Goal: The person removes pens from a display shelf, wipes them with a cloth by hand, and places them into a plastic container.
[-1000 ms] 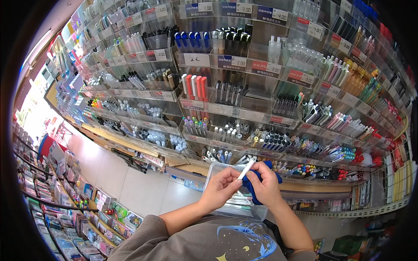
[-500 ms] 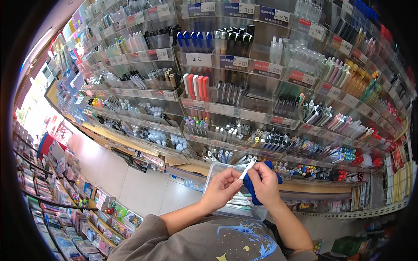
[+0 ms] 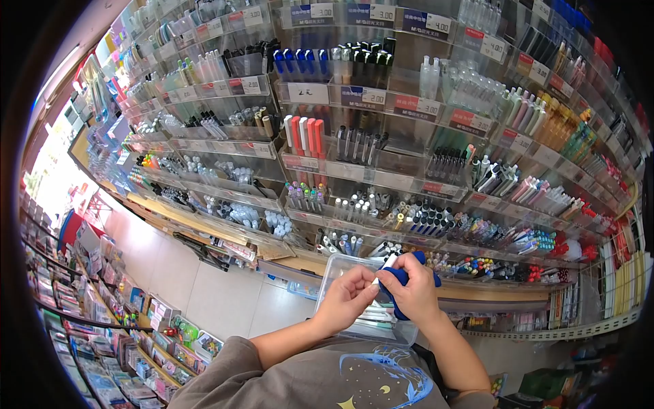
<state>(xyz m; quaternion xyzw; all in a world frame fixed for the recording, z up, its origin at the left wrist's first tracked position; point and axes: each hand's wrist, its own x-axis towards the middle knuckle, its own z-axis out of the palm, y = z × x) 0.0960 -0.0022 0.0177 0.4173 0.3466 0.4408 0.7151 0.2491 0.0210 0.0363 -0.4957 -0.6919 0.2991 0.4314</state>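
A white pen [image 3: 388, 264] stands tilted between my two hands, above a clear plastic box [image 3: 330, 271]. My left hand [image 3: 349, 298] pinches its lower end between thumb and fingertips. Bunched in my right hand [image 3: 417, 292] is a blue cloth [image 3: 400, 278], whose folds stick out past the fingers and press against the pen. Beneath my hands, several white and pale green pens [image 3: 376, 315] lie inside the box. My wrists and the cloth hide part of the box.
Clear acrylic tiers [image 3: 354, 167] full of pens rise in front of me, with price tags along their edges. A wooden ledge [image 3: 497, 296] runs below them. On the lower left is a rack of small packaged goods [image 3: 136, 341]; tiled floor [image 3: 218, 293] lies between.
My right thumb and fingers have shifted slightly over the pen, and the blue cloth now wraps a little differently. Both hands stay in nearly the same place.
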